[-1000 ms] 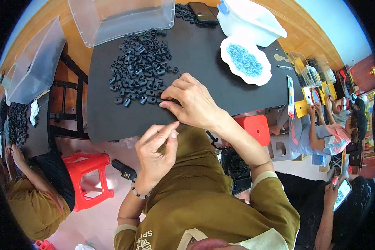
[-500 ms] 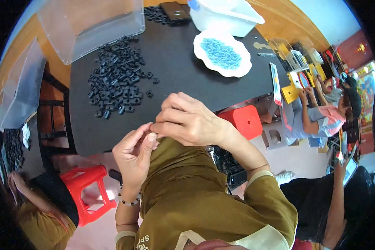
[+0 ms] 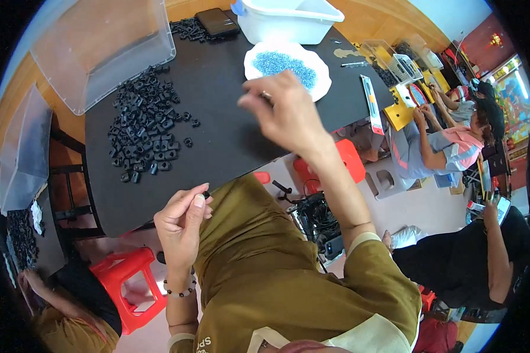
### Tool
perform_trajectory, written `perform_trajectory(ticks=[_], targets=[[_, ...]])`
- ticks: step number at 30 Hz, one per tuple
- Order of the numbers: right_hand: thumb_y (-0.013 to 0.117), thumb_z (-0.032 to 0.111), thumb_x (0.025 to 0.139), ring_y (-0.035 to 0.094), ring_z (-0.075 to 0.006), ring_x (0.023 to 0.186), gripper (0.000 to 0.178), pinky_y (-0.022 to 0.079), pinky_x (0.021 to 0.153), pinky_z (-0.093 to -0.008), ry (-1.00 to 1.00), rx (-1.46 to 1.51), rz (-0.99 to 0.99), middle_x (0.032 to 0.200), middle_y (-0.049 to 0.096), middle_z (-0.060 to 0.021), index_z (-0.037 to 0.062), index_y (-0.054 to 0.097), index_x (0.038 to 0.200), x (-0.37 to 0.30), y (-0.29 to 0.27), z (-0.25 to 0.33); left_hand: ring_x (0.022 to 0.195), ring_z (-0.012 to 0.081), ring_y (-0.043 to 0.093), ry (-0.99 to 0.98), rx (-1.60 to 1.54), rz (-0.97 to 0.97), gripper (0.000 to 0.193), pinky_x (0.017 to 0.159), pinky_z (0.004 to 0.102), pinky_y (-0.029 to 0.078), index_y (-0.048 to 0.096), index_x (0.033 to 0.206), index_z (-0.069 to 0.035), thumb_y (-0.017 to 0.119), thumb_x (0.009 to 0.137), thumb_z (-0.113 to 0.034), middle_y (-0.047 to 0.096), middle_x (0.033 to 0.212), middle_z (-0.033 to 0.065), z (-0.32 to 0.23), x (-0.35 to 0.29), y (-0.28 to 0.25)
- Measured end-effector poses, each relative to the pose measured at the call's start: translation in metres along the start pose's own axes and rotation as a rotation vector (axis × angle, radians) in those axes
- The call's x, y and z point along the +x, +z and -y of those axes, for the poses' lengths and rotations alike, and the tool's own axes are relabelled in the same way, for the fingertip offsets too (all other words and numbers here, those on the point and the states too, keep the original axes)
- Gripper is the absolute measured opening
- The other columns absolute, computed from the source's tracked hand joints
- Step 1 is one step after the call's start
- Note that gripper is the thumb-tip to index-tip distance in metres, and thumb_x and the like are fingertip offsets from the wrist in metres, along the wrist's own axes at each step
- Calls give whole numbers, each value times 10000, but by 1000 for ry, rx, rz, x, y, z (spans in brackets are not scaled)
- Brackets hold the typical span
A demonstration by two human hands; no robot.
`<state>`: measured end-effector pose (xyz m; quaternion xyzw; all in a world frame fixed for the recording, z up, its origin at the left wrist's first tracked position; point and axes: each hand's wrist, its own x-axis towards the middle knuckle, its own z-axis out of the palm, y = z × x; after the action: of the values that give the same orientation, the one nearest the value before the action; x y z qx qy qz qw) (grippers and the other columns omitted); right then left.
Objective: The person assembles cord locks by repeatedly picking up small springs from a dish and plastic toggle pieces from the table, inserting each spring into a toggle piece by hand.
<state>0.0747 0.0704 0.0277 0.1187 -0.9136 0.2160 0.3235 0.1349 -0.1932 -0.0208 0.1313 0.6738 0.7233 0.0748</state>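
We see an evenly bright, daylit scene with soft, faint shadows. The black worktop [image 3: 218, 117] shows a dull sheen but no hard glare, while the clear plastic bin [image 3: 100, 47] catches pale reflections. Our right hand [image 3: 285, 115] is smeared by motion blur. Fisheye distortion bends straight edges near the rim, and the corners fall to black.

Black parts [image 3: 146, 126], blue beads [image 3: 284, 62], white plate [image 3: 317, 79].

My right hand [image 3: 285, 115] has bare black table [image 3: 229, 117] toward nine o'clock; black parts [image 3: 147, 126] block farther left, bead plate [image 3: 288, 67] probably crowds twelve.
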Motion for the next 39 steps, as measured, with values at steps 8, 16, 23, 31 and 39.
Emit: perform_trajectory(ticks=[8, 16, 23, 31, 39], targets=[[729, 189, 814, 647, -399, 883, 271, 519, 803, -475, 307, -426, 114, 886, 727, -187, 39, 740, 1040, 13, 2, -63, 678, 85, 588, 50, -39, 7, 192, 681, 216, 493, 712, 1087, 59, 604, 960, -37, 621, 817, 58, 1, -1, 3], [726, 170, 792, 642, -380, 851, 158, 521, 779, -469, 272, -381, 110, 843, 722, -172, 62, 766, 899, 14, 8, -70, 674, 80, 587, 30, -3, -2, 192, 645, 213, 484, 712, 1093, 55, 616, 955, -38, 647, 849, 73, 0, 0, 5], [683, 158, 817, 635, -364, 843, 144, 518, 761, -456, 228, -351, 11, 812, 708, -164, 48, 756, 874, 15, 6, -69, 661, 71, 576, -1, 9, -2, 190, 622, 201, 467, 719, 1085, 51, 625, 962, -59, 654, 824, 68, -1, 0, 10], [632, 164, 816, 621, -362, 824, 163, 493, 773, -465, 195, -11, -103, 804, 694, -174, 20, 708, 803, 16, 2, -58, 656, 68, 568, -13, 58, -3, 193, 615, 198, 458, 723, 1075, 49, 638, 961, -81, 658, 818, 70, -9, 1, 13], [650, 149, 847, 674, -179, 666, 166, 530, 649, -306, 270, 330, -112, 722, 695, -116, -8, 688, 811, 6, 3, -36, 677, 75, 579, 33, 38, 28, 193, 633, 212, 478, 718, 1086, 53, 643, 955, -67, 641, 822, 62, -3, 4, 19]])
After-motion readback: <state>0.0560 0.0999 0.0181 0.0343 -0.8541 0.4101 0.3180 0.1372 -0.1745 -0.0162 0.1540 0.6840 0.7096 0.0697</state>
